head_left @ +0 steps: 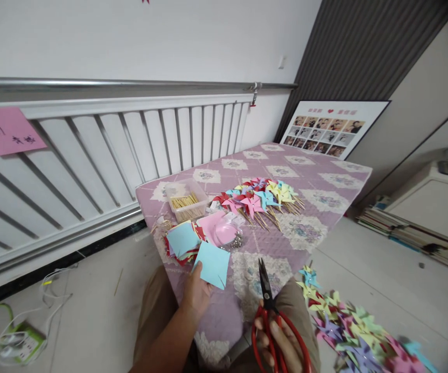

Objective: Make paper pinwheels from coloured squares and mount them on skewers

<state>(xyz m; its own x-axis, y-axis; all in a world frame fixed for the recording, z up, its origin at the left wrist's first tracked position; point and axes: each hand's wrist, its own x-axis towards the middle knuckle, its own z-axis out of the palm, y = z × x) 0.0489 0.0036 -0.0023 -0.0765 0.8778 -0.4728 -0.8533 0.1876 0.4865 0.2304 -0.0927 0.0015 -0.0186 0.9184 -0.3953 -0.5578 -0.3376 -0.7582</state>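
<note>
My left hand (198, 292) pinches a light blue paper square (213, 264) by its lower left edge, above the near corner of the table. Short slits show at some of the square's corners. In my right hand (280, 342) is a pair of red-handled scissors (265, 285), their dark blades pointing up and nearly closed, apart from the paper. Left of the held square lies a stack of coloured paper squares (183, 239), a light blue one on top. Behind it are a pink dish (226, 233) and small metallic pieces (238, 240).
A clear plastic box (187, 201) of wooden sticks and a pile of finished paper pinwheels (263, 198) rest on the patterned tablecloth (313, 199). More pinwheels (360, 331) lie on the floor at right. A radiator (130, 150) lines the wall; a power strip (25, 342) lies lower left.
</note>
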